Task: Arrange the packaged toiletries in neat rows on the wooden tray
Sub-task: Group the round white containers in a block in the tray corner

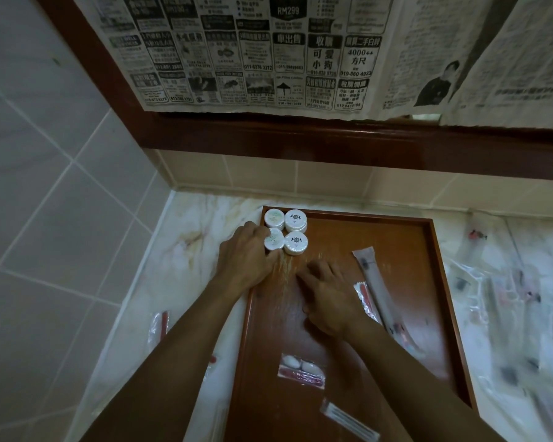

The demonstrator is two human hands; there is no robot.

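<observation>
Far left, a red-striped packet [159, 327] lies on the marble counter [186, 231], just beside the wooden tray [441, 314]. Left hand [246, 260] reaches over the tray's left rim, fingers curled round the near-left round soap stack [274, 240]. 4 round stacks sit in a 2x2 block in the far-left corner: far-left [274, 217], far-right [296, 220], near-right [296, 243], all touching or v. close. Right hand [328, 298] rests mid-tray, fingers bent down onto the wood, holding nothing visible. Near end: cotton-pad packet [300, 370], small sachet [348, 421]. Right: long toothbrush pack [380, 288], tilted, w/ a red comb packet [364, 298] beside it. More blurred packets [508, 314] on the counter far right.
</observation>
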